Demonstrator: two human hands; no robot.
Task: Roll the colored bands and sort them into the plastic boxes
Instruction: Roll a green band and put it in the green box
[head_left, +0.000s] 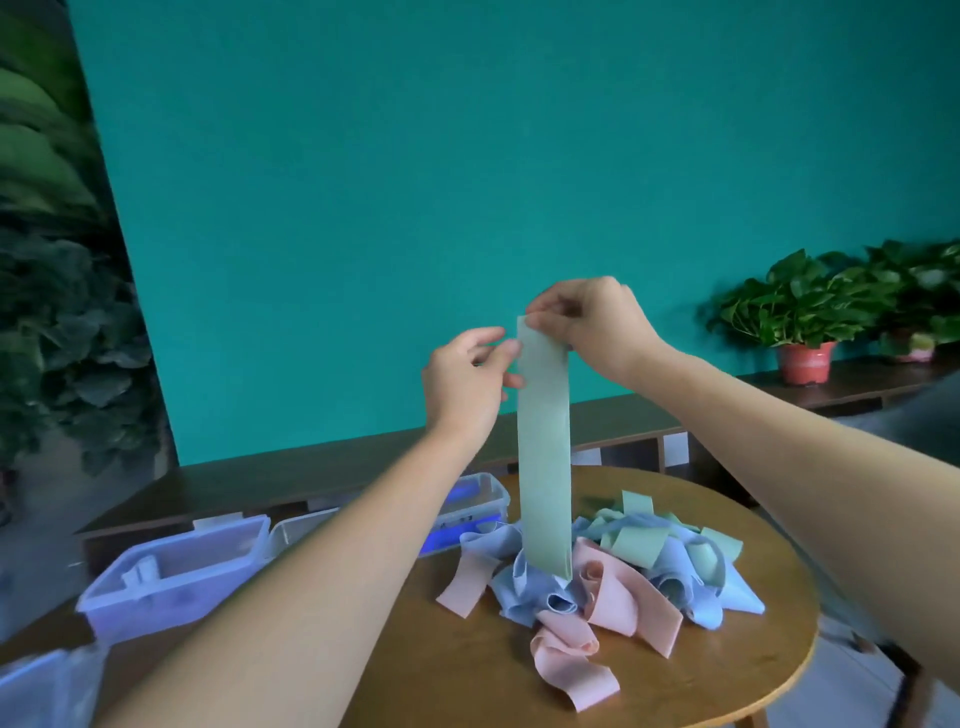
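I see a long pale green fabric band above a heap of pink, light blue and green bands. The round wooden tabletop is warm brown. The clear plastic boxes look bluish-violet. The wall is plain teal, the plant pot red.

The green band looks like smooth, matt cloth, as do the piled bands (pink, blue, green). The tabletop is satin-finished wood. The boxes are translucent, slightly glossy plastic.
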